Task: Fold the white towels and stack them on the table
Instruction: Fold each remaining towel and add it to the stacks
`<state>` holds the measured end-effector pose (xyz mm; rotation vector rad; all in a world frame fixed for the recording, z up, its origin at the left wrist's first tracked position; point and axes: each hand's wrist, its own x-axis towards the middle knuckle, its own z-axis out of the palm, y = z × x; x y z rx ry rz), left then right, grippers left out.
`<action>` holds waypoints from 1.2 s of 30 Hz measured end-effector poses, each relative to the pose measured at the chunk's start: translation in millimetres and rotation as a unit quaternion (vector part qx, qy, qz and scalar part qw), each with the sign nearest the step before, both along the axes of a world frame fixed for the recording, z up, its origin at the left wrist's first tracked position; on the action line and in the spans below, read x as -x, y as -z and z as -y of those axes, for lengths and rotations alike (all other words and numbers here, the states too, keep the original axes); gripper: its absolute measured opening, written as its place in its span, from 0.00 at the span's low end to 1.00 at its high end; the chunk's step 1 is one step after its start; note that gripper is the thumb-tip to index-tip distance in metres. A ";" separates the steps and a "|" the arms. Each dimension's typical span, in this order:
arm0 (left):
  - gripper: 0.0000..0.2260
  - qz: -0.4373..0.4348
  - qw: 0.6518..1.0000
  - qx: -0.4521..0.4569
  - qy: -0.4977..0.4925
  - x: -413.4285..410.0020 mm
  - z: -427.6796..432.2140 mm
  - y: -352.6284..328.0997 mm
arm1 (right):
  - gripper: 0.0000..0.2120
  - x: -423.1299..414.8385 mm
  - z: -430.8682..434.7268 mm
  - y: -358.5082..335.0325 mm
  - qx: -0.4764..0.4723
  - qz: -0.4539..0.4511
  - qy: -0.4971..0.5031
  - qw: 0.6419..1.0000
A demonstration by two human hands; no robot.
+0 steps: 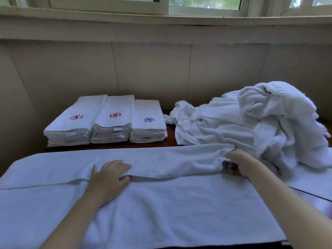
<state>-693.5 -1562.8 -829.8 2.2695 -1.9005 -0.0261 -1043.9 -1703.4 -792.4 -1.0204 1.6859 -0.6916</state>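
The white towel (170, 203) lay spread flat across the near side of the table (170, 140), reaching from the left edge of the view almost to the right. Its far long edge was doubled over toward us, making a band along the back. Our left hand (109, 178) lay flat on the near edge of that fold, fingers straight and pressing down, gripping nothing. Our right hand (237, 163) was at the right end of the band, fingers curled round the cloth and pinching it.

Behind the towel, on the left, three stacks of folded towels (111, 123) stood side by side, touching. The two left ones bore a red emblem on top, the right one a blue emblem. To their right a loose pile of unfolded towels (260, 126) was heaped, its near side touching the band by our right hand. A strip of the dark table showed between the stacks and the pile. A pale panelled wall (152, 69) rose behind, with a window (204, 4) above.
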 end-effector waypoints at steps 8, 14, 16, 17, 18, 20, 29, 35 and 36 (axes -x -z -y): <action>0.14 -0.014 0.965 0.190 0.182 7.2 -11.9 -4.0 | 0.09 22.6 -5.0 -15.5 -0.066 -0.262 -0.083 0.959; 0.06 -0.140 0.973 0.121 0.137 5.8 -14.5 -0.7 | 0.13 -53.3 -45.0 -10.0 0.274 -0.564 -0.130 0.768; 0.07 -0.214 0.965 0.114 0.101 7.4 -16.1 -1.7 | 0.12 -100.1 -60.6 2.8 0.330 -0.522 -0.252 0.745; 0.07 -0.235 0.962 0.118 0.073 7.4 -16.7 -1.1 | 0.13 -125.1 -65.6 10.1 0.333 -0.491 -0.313 0.742; 0.07 -0.233 0.963 0.127 0.039 4.6 -17.3 -0.1 | 0.16 -149.2 -69.0 16.2 0.326 -0.464 -0.365 0.739; 0.11 -0.163 0.978 0.118 -0.059 -12.0 -21.4 1.8 | 0.21 -190.2 -75.9 26.5 0.317 -0.406 -0.430 0.742; 0.15 -0.128 0.949 0.130 -0.256 -102.5 -63.0 6.2 | 0.21 -221.3 -81.7 50.0 0.461 -0.364 -0.459 0.666; 0.13 -0.080 0.964 0.172 -0.184 -102.7 -56.1 5.5 | 0.08 -223.4 -95.2 42.1 0.634 -0.307 -0.388 0.595; 0.12 -0.088 0.963 0.179 -0.179 -102.0 -56.7 4.5 | 0.09 -222.9 -94.9 41.5 0.644 -0.292 -0.389 0.591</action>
